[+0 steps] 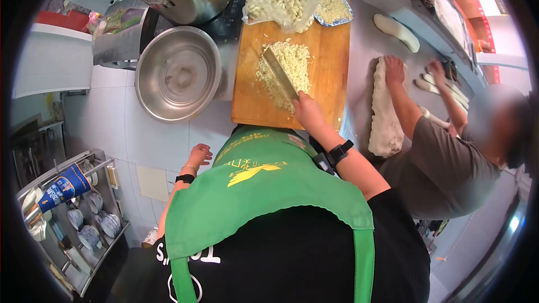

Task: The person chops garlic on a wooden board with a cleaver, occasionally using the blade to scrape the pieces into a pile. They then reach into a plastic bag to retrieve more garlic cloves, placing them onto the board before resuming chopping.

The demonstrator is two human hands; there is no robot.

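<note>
My right hand [306, 109] is closed round the handle of a cleaver [279, 73]. The blade lies over a pile of pale chopped pieces [293, 62], probably garlic, on the wooden cutting board [332, 78]. Down at my left side, away from the board, my left hand [200, 156] hangs with its fingers apart and nothing in it. A clear plastic bag of whole pale cloves [285, 3] rests on the board's far edge. Beside it, a blue-and-white dish [336, 21] holds more chopped pieces.
Left of the board are a wide metal basin [178, 73] and a large steel pot [188, 0]. At the right, a co-worker [449, 157] has one hand on a long dough roll [384, 112]; more dough pieces [396, 31] lie beyond. A dish rack [95, 219] stands at lower left.
</note>
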